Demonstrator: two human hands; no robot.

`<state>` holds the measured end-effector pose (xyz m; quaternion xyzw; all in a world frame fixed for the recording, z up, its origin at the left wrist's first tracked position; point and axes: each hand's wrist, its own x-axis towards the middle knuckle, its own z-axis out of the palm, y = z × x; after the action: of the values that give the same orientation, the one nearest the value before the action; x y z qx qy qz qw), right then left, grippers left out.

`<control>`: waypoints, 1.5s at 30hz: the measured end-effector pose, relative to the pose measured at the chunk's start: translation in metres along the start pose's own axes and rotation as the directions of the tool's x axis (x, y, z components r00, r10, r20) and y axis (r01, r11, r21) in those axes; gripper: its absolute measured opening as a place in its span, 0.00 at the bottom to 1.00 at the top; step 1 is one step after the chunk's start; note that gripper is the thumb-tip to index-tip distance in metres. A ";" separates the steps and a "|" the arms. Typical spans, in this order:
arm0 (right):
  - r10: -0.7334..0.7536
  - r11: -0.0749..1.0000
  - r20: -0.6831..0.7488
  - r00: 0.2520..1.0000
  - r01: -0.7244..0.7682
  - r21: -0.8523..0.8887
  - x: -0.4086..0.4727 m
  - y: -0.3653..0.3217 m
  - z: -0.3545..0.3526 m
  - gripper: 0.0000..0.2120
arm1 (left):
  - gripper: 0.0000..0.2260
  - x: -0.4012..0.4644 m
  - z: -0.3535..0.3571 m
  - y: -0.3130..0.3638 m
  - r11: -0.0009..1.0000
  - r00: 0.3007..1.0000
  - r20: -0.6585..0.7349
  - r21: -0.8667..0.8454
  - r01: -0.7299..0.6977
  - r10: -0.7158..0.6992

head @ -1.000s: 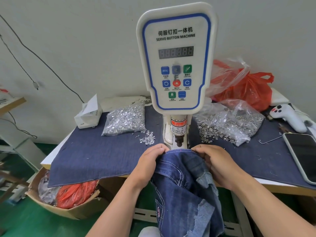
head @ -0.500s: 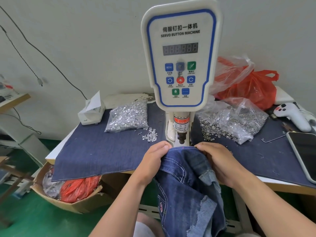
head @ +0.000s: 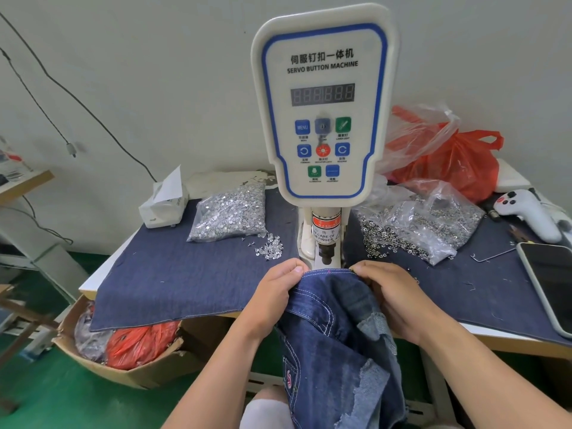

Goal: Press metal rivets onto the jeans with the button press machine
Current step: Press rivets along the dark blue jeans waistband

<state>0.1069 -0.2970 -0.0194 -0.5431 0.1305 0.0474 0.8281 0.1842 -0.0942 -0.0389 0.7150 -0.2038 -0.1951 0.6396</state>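
Jeans (head: 334, 329) drape off the table edge, top hem directly below the button press machine (head: 323, 113) punch. Left of the machine, the left hand (head: 275, 292) pinches the hem; right of it, the right hand (head: 393, 295) grips the same hem.

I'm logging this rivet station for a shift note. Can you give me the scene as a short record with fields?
machine: servo button machine, display unlit
jeans: jeans edge held just below the press head
left hand: left hand grips the edge
right hand: right hand grips the edge
supplies: bag of rivets left, bag of rings right
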 end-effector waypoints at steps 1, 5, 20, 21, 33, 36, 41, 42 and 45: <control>-0.002 1.000 0.003 1.000 0.002 -0.007 0.000 0.000 0.000 0.12 | 0.10 0.000 0.000 0.000 1.000 1.000 -0.004 0.004 -0.002 0.002; 0.000 1.000 0.006 1.000 0.000 -0.020 0.000 0.001 -0.002 0.12 | 0.10 -0.001 0.001 0.002 1.000 1.000 -0.004 0.000 -0.001 0.001; 0.012 0.998 -0.004 1.000 -0.013 -0.057 -0.002 -0.001 -0.001 0.09 | 0.11 -0.003 0.002 0.005 1.000 1.000 0.001 -0.003 0.007 -0.007; 0.014 0.998 -0.002 1.000 -0.014 -0.058 -0.002 -0.001 0.000 0.07 | 0.11 -0.003 0.002 0.005 1.000 1.000 0.001 -0.005 0.007 -0.007; -0.025 1.000 0.037 0.999 0.025 -0.002 -0.009 -0.003 0.004 0.15 | 0.10 -0.008 0.003 0.010 1.000 1.000 -0.010 -0.022 0.012 -0.012; -0.022 1.000 0.038 0.999 0.022 0.000 -0.011 -0.004 0.003 0.17 | 0.12 -0.012 0.003 0.013 1.000 1.000 0.014 -0.004 -0.003 0.003; 0.030 0.985 0.147 0.989 -0.004 -0.171 -0.013 -0.005 0.002 0.20 | 0.12 -0.034 0.003 0.019 0.989 0.989 0.128 0.119 -0.092 0.077; 0.035 0.960 0.217 0.976 0.028 -0.279 -0.015 -0.006 0.003 0.20 | 0.11 -0.039 0.005 0.020 0.985 0.985 0.155 0.146 -0.096 0.073; -0.039 0.594 0.375 0.926 0.323 -0.737 -0.023 -0.012 0.010 0.23 | 0.10 -0.048 0.011 0.027 0.967 0.977 0.199 0.227 -0.116 0.071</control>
<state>0.0894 -0.2919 0.0012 -0.8458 -0.0964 0.1013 0.5149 0.1365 -0.0799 -0.0127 0.7540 -0.3192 -0.2060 0.5358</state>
